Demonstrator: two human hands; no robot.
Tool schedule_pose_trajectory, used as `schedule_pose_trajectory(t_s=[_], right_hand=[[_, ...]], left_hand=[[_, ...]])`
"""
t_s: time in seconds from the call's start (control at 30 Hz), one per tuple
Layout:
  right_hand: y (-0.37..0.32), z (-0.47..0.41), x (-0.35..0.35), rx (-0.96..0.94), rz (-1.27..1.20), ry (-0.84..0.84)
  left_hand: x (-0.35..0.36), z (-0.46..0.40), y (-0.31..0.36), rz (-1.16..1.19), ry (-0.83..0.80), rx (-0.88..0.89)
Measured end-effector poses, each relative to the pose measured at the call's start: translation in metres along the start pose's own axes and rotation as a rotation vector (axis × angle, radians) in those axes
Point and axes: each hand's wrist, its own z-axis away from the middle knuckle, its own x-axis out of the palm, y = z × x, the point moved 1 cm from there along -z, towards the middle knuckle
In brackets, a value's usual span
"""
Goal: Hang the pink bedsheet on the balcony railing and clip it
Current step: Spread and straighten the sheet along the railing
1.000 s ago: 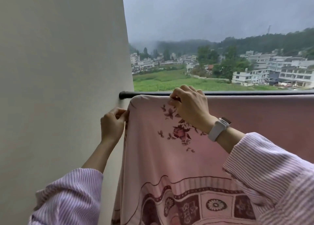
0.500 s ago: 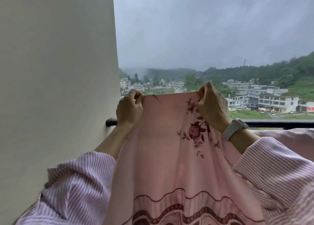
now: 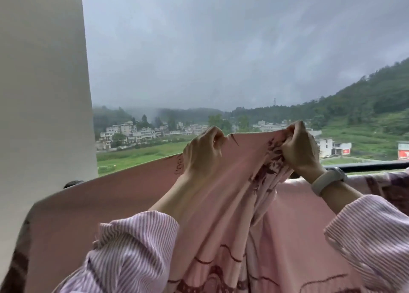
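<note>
Fingers of both hands clench the top edge of the pink bedsheet [image 3: 221, 204], the left hand [image 3: 202, 153] at centre frame, the right hand [image 3: 298, 146] just right of it, bunching the floral border. Sheet is lifted clear above the balcony railing [image 3: 365, 166], a dark bar running left to right, showing at right of frame and beside the white pillar [image 3: 44, 115] at left. Railing lies below and beyond the fingers; the right hand looks nearer its exposed stretch. No clip is in view

Wall [image 3: 42, 93] left – bedsheet [image 3: 221, 204] before railing [image 3: 365, 166], right.
</note>
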Motion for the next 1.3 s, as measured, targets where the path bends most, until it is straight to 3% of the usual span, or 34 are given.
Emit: schedule_pose_trajectory(t_s=[0.2,0.4,0.6,0.73,0.83,0.97,1.1,1.3], right_hand=[[0.093,-0.034,-0.067,0.104,-0.103,0.038],[0.174,-0.064,-0.122,0.185,-0.014,0.117],[0.196,-0.029,-0.118,-0.12,-0.082,-0.32],[0.226,-0.018,-0.136,-0.156,0.056,-0.419],[0.244,-0.017,-0.145,-0.286,0.269,-0.475],[0.248,-0.02,-0.141,-0.24,0.196,-0.34],[0.256,-0.028,-0.14,-0.258,0.17,-0.295],[0.309,-0.065,-0.19,-0.284,0.346,-0.198]], left_hand=[[0.11,0.01,0.094,0.067,-0.12,-0.009],[0.172,0.015,0.152,0.127,-0.167,-0.041],[0.186,0.047,0.125,-0.063,-0.43,-0.143],[0.191,0.05,0.129,0.044,-0.407,-0.128],[0.205,0.044,0.142,0.006,-0.446,0.03],[0.235,0.044,0.16,-0.086,-0.523,0.251],[0.256,0.047,0.17,-0.042,-0.318,0.222],[0.297,0.037,0.218,-0.07,-0.324,0.285]])
